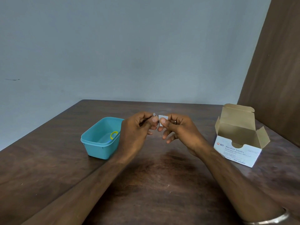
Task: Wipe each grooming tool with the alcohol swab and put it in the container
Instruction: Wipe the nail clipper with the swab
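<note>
Above the middle of the table, my left hand [138,127] pinches a small metal grooming tool [154,115]; only its shiny tip shows past my fingers. My right hand [177,129] holds a small white alcohol swab [162,118] between thumb and forefinger, right beside the tool and touching or nearly touching it. The teal plastic container [97,143] stands open to the left of my left hand. Inside it lies a tool with a yellow loop handle [114,135], partly hidden by my wrist.
An open box of alcohol swabs [238,143] with its flaps up stands at the right. The brown wooden table [154,184] runs to a grey wall at the back and a brown panel [276,70] on the right.
</note>
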`<state>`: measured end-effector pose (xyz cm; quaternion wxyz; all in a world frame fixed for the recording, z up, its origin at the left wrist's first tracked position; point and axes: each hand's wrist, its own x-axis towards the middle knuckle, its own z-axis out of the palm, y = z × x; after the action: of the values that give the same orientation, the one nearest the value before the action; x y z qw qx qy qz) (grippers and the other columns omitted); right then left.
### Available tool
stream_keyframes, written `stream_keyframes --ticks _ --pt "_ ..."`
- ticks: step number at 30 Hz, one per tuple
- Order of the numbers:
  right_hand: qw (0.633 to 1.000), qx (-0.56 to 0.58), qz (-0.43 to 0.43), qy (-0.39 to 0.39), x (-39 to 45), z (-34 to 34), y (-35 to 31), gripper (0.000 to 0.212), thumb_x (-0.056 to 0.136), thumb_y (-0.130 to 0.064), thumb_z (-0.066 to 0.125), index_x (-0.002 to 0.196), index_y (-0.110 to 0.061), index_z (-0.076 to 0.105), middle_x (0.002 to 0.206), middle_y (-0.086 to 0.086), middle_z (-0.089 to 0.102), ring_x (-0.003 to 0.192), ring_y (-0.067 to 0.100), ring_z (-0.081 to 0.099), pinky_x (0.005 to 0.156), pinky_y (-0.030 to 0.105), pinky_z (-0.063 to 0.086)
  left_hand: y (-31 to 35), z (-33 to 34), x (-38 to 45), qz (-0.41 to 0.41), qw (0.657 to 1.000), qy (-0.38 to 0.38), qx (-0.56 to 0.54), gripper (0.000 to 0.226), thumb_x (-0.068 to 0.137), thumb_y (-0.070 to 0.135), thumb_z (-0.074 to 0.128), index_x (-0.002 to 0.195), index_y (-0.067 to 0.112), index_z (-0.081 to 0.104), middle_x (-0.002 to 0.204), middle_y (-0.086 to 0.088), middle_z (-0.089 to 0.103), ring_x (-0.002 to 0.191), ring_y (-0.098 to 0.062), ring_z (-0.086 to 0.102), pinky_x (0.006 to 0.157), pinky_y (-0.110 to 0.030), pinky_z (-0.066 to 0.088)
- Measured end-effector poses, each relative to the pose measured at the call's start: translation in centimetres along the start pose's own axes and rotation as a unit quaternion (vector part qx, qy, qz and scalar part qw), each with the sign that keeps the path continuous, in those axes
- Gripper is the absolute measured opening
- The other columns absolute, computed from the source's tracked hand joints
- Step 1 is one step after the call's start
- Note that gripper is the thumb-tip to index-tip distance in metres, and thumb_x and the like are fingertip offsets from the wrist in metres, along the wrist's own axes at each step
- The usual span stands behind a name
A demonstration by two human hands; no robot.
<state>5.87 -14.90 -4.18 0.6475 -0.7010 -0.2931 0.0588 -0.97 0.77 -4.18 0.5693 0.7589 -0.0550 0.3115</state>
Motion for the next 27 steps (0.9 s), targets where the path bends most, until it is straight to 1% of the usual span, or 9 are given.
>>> stream_keyframes --ticks 2,5,8,10,14,16,19,22,27 --pt "1.000 -0.005 -0.004 0.007 -0.02 -0.03 0.01 0.014 0.094 -0.025 0.067 0.098 -0.014 0.074 0.086 0.005 0.076 0.065 0.020 0.066 0.057 0.035 0.056 0.10 0.03 -0.14 -0.002 1.000 0.015 0.003 0.007 0.090 0.025 0.067 0.095 0.024 0.071 0.085 0.007 0.074 0.079 -0.004 0.071 0.060 -0.021 0.059" --pt "1.000 -0.010 -0.016 0.019 -0.03 0.08 0.12 0.012 0.090 -0.025 0.071 0.093 -0.015 0.075 0.088 0.007 0.076 0.065 0.021 0.066 0.059 0.037 0.055 0.16 0.06 -0.19 -0.024 0.999 0.037 -0.022 0.009 0.088 0.027 0.070 0.092 0.020 0.074 0.084 0.003 0.075 0.082 -0.010 0.072 0.060 -0.025 0.060" --pt "0.999 -0.005 -0.020 0.027 0.04 0.12 0.15 0.013 0.087 -0.022 0.074 0.094 -0.011 0.075 0.087 0.008 0.076 0.062 0.021 0.064 0.059 0.036 0.054 0.39 0.14 -0.23 -0.054 0.995 0.048 -0.067 0.010 0.087 0.022 0.072 0.092 0.013 0.073 0.085 -0.001 0.076 0.082 -0.015 0.074 0.061 -0.032 0.062" --pt "0.999 0.009 -0.022 0.034 0.10 0.05 0.12 0.014 0.086 -0.019 0.075 0.095 -0.009 0.074 0.086 0.009 0.077 0.059 0.020 0.063 0.058 0.035 0.053 0.57 0.15 -0.22 -0.074 0.990 0.057 -0.101 0.010 0.084 0.018 0.074 0.091 0.012 0.071 0.084 -0.002 0.077 0.079 -0.016 0.075 0.061 -0.033 0.062" --pt "0.999 0.025 -0.026 0.015 0.05 -0.16 -0.06 0.009 0.087 -0.014 0.073 0.094 -0.009 0.075 0.084 0.009 0.076 0.059 0.020 0.062 0.057 0.033 0.053 0.83 0.03 -0.21 -0.097 0.982 0.066 -0.150 0.020 0.079 0.013 0.078 0.096 0.007 0.068 0.082 -0.006 0.076 0.074 -0.020 0.075 0.061 -0.035 0.062" --pt "0.999 0.031 -0.026 -0.005 0.00 -0.03 -0.12 0.004 0.086 -0.012 0.073 0.089 -0.011 0.075 0.078 0.004 0.074 0.060 0.020 0.061 0.055 0.032 0.054 0.80 -0.04 -0.20 -0.101 0.980 0.063 -0.162 0.025 0.078 0.009 0.078 0.101 0.007 0.068 0.080 -0.009 0.075 0.071 -0.020 0.073 0.059 -0.034 0.062" --pt "0.999 0.026 -0.022 -0.008 0.06 0.26 -0.02 0.003 0.083 -0.008 0.076 0.084 -0.011 0.075 0.068 0.000 0.067 0.055 0.017 0.057 0.053 0.031 0.053 0.56 -0.05 -0.12 -0.099 0.982 0.060 -0.152 0.027 0.079 0.007 0.077 0.105 0.010 0.071 0.085 -0.014 0.073 0.070 -0.018 0.071 0.057 -0.029 0.061" --pt "1.000 0.010 -0.015 0.002 0.15 0.41 0.13 0.010 0.080 -0.007 0.079 0.085 -0.014 0.074 0.069 0.003 0.068 0.050 0.016 0.057 0.053 0.032 0.052 0.47 0.09 -0.17 -0.101 0.982 0.053 -0.153 0.023 0.080 0.007 0.076 0.102 0.011 0.072 0.087 -0.014 0.074 0.073 -0.021 0.074 0.060 -0.028 0.061" --pt "0.998 -0.055 -0.028 0.032 0.15 0.31 0.09 0.013 0.082 -0.014 0.079 0.092 -0.007 0.073 0.076 0.011 0.068 0.052 0.017 0.056 0.051 0.030 0.048 0.11 0.33 -0.25 -0.104 0.983 0.033 -0.147 0.022 0.082 0.004 0.074 0.102 0.014 0.072 0.086 -0.010 0.077 0.076 -0.023 0.075 0.063 -0.029 0.061"
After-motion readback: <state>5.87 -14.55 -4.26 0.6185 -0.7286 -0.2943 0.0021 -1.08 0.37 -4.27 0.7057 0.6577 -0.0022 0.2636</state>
